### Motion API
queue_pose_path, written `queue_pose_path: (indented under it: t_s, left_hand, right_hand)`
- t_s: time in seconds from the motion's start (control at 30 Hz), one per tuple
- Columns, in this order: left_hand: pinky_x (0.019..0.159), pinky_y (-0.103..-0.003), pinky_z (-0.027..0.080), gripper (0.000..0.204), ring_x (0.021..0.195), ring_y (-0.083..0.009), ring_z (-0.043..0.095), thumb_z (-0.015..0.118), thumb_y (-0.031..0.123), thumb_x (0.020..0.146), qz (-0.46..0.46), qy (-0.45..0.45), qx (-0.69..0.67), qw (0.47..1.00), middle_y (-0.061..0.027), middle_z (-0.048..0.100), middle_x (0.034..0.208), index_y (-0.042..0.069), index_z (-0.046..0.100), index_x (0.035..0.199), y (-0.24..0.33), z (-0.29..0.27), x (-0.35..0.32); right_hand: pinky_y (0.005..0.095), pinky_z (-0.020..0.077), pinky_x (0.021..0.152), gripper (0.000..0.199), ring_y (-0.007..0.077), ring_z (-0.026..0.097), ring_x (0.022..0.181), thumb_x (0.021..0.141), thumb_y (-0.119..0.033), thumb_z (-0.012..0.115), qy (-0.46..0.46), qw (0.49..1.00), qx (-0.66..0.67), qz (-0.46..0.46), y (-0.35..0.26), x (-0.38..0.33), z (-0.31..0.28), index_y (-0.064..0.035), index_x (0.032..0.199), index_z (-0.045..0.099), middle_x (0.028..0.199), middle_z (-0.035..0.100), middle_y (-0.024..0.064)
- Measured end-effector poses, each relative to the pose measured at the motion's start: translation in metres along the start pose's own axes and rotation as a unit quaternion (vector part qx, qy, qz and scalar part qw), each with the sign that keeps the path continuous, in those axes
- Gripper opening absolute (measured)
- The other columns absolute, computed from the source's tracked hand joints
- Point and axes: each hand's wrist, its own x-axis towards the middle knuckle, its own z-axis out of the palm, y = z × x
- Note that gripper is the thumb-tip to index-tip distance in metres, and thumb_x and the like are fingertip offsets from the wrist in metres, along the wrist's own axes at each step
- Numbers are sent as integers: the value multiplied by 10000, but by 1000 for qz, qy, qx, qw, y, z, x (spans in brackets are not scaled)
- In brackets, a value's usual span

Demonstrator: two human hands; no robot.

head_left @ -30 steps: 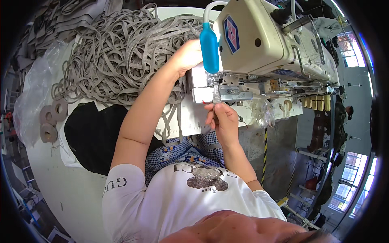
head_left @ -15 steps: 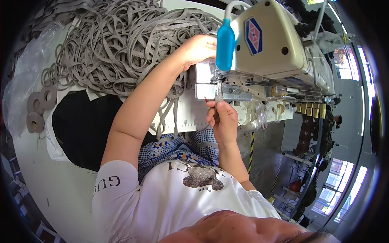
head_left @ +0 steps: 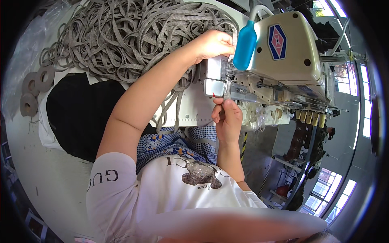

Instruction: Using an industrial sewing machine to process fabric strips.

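My left hand (head_left: 214, 45) is at the far side of the sewing machine (head_left: 285, 44), its fingers pinched on a grey flat woven cord (head_left: 236, 30) that comes from the pile. The blue lamp head (head_left: 244, 46) is close to its fingertips, which are partly hidden. Nearer to me, my right hand (head_left: 229, 117) pinches a stretch of the same kind of cord between thumb and fingers, just in front of the metal plate (head_left: 214, 86). This stretch runs up from the thumb toward the presser foot area. A small red tip shows beside the right fingers.
A large tangled heap of grey cord (head_left: 117, 40) covers the table to the left, with strands over the front edge. Black fabric (head_left: 81, 117) and several grey tape rolls (head_left: 45, 78) lie further left. Clear plastic (head_left: 256, 117) hangs right of my right hand.
The view has shifted, so the machine sits further right in it. My left hand has moved slightly closer to the machine. My right hand keeps its pinch, a touch further from the plate.
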Motion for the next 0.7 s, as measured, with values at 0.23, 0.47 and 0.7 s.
queue_pose_path:
  t_s: [0.23,0.47,0.7]
  left_hand:
    - [746,-245,465,130,794,-140,614,596,107,797,1,-9,-4,1000,-94,644,853,-5,597,864,2,1,0]
    - [733,-244,466,142,788,-134,612,606,132,798,-23,14,43,999,-82,642,834,3,599,856,12,4,-8]
    - [733,-233,466,175,782,-122,611,608,162,807,-23,0,9,1000,-63,637,832,5,605,884,14,4,-10]
  right_hand:
    - [190,340,465,309,86,434,481,913,-240,445,5,1000,-3,-2,-1,0,-1,30,878,591,593,557,71]
    - [192,346,475,309,88,437,487,913,-241,445,-3,1000,2,-3,0,0,-2,31,884,589,603,563,75]
    - [191,357,482,311,88,439,483,912,-245,447,1,1000,-11,-3,0,0,-1,31,883,587,610,568,80]
